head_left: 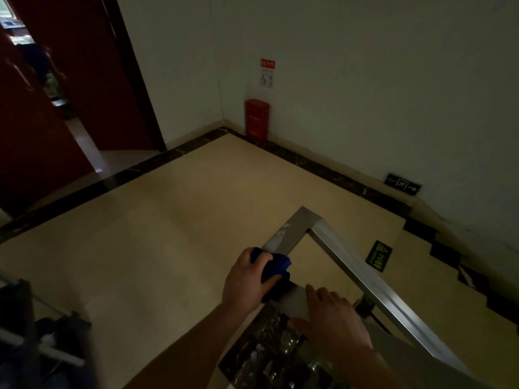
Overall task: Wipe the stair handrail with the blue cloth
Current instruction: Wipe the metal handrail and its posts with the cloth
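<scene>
A square-section steel handrail runs away from me, turns a corner and slopes down to the right along the stairs. My left hand grips a bunched blue cloth and presses it onto the rail's top face, a little before the corner. My right hand rests flat on the rail nearer to me, fingers spread over its top, holding nothing. White smears show on the rail between the cloth and the corner.
A beige tiled landing with a dark border lies to the left. A red fire extinguisher box stands in the far corner. Dark red doors stand open at the left. Stairs descend to the right. Blurred dark equipment sits at lower left.
</scene>
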